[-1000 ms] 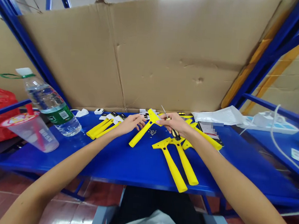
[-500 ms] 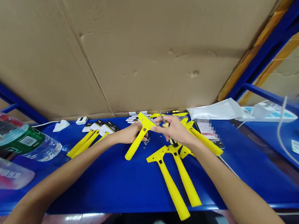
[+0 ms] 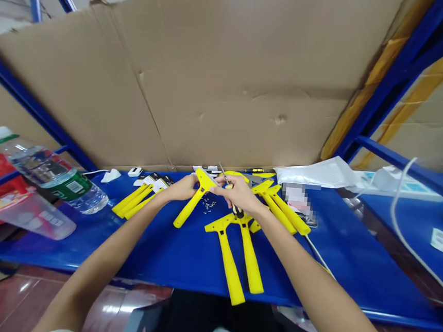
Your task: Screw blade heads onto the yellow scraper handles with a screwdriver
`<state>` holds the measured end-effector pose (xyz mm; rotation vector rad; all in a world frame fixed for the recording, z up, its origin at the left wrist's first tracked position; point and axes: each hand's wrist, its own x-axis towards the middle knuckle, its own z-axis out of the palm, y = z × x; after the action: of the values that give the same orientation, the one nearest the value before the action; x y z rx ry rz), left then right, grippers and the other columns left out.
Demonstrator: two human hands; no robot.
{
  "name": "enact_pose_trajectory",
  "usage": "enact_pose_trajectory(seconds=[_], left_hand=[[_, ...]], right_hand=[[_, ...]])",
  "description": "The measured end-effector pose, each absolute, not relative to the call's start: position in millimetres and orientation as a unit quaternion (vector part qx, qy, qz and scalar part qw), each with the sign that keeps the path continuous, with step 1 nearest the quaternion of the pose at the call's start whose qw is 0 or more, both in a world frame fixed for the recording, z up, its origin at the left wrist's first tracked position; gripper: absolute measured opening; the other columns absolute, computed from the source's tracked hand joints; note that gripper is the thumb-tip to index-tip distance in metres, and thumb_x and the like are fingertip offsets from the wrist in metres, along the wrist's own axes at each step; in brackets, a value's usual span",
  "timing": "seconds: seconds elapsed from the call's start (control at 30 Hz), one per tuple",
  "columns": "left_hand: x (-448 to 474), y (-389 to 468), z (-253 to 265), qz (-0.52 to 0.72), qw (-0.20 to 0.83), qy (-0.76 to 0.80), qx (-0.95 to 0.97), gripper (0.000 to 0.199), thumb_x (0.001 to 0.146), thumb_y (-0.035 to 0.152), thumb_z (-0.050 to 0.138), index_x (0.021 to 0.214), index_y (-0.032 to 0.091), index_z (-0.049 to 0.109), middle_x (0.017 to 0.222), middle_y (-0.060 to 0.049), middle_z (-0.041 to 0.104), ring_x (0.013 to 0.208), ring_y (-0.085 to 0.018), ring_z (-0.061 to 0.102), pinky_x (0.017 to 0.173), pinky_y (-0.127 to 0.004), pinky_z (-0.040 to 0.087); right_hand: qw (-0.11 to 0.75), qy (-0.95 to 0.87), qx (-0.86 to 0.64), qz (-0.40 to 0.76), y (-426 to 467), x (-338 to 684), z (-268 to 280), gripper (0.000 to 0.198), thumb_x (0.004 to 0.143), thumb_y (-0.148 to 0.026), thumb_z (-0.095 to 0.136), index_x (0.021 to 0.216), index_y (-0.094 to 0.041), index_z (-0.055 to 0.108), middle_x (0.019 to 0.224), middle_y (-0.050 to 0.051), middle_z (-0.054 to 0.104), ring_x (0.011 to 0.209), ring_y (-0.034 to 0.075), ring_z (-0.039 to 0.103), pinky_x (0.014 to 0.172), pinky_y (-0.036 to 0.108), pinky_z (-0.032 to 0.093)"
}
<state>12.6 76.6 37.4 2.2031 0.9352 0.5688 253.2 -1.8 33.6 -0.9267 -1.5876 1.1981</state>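
Observation:
My left hand [image 3: 183, 187] is closed around the head end of a yellow scraper [image 3: 189, 208], whose handle slants down toward me. My right hand [image 3: 241, 192] grips a screwdriver [image 3: 222, 172] with its metal shaft pointing up and away, and its fingertips are at the scraper's head. Part of the screwdriver's handle is hidden in the palm. Small screws [image 3: 207, 206] lie scattered on the blue table just below the hands. Two yellow scrapers [image 3: 230, 265] lie below my right wrist, and several more [image 3: 287, 213] are right of it.
Yellow scrapers with black-and-white cards [image 3: 133, 200] lie at left. Further left are a water bottle [image 3: 76, 187] and a clear plastic cup [image 3: 46, 221]. Another screwdriver [image 3: 258, 170] lies by the cardboard wall [image 3: 220, 93]. A white packet [image 3: 314, 171], phone and cable [image 3: 395, 196] are at right.
The view has tilted up and shifted, showing more of the cardboard's top edge and the floor. Both hands still hold the scraper and screwdriver in nearly the same pose.

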Motion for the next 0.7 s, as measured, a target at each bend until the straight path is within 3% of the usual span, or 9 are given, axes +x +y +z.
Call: enact_pose_trajectory(seconds=[0.1,0.23,0.3,0.53,0.7], left_hand=[[-2,64,42,0.348,0.340,0.446,0.751,0.038,0.078,0.052,0.089,0.091,0.017,0.080,0.099,-0.011,0.082,0.096,-0.029,0.073,0.096,-0.041,0.056],[-7,38,39,0.488,0.468,0.447,0.585,0.049,0.076,0.057,0.094,0.098,0.016,0.079,0.120,-0.015,0.081,0.110,-0.027,0.074,0.094,-0.036,0.057],[-3,29,37,0.500,0.517,0.415,0.558,0.049,0.074,0.054,0.097,0.099,0.016,0.078,0.124,-0.014,0.080,0.112,-0.026,0.074,0.095,-0.036,0.058],[-3,30,36,0.467,0.505,0.401,0.605,0.045,0.072,0.053,0.098,0.086,0.015,0.077,0.097,-0.008,0.077,0.086,-0.019,0.070,0.072,-0.030,0.060],[-12,32,30,0.440,0.532,0.403,0.601,0.041,0.072,0.048,0.097,0.086,0.015,0.077,0.092,-0.008,0.078,0.080,-0.018,0.070,0.071,-0.030,0.061]], right_hand=[[0.449,-0.636,-0.384,0.497,-2,250,32,0.043,0.082,-0.056,0.087,0.099,-0.018,0.076,0.066,-0.006,0.060,0.043,0.008,0.048,0.043,0.024,0.039],[0.444,-0.618,-0.410,0.503,-6,241,31,0.048,0.076,-0.059,0.090,0.095,-0.019,0.072,0.064,-0.006,0.059,0.042,0.009,0.046,0.039,0.025,0.040],[0.442,-0.614,-0.417,0.504,-9,234,31,0.047,0.076,-0.058,0.090,0.093,-0.019,0.071,0.060,-0.007,0.056,0.041,0.009,0.045,0.039,0.024,0.041],[0.430,-0.594,-0.441,0.518,-16,213,29,0.047,0.075,-0.055,0.091,0.096,-0.016,0.078,0.074,-0.003,0.064,0.044,0.007,0.044,0.039,0.024,0.042],[0.404,-0.573,-0.464,0.542,-14,211,23,0.046,0.073,-0.054,0.093,0.095,-0.016,0.077,0.065,-0.005,0.061,0.041,0.006,0.045,0.040,0.022,0.037]])
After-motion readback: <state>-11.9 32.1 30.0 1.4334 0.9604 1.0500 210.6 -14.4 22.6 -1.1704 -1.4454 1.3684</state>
